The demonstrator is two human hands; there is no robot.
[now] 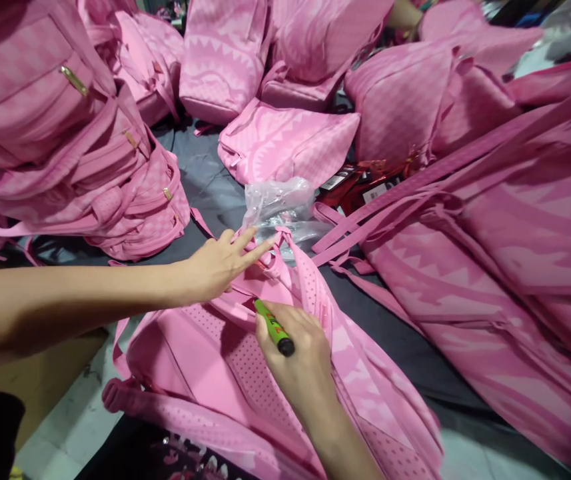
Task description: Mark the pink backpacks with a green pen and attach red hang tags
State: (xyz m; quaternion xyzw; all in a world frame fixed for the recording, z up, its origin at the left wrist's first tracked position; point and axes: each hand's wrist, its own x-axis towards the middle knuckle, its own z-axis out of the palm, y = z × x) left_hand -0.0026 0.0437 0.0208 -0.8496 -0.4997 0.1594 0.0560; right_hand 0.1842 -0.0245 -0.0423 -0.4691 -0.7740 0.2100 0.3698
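A pink backpack lies in front of me, its dotted back panel and shoulder straps facing up. My right hand is closed around a green marker with red lettering and a black end; the marker's far tip is at the bag's upper part, and I cannot make out what it touches. With fingers stretched and apart, my left hand rests on the top of the same backpack, beside its handle loop. Crumpled clear plastic lies just beyond the fingers.
Stacked pink backpacks rise on the left. More backpacks lie at the back, among them a small pink bag. A large backpack with loose straps fills the right. Red tags lie on the dark cloth.
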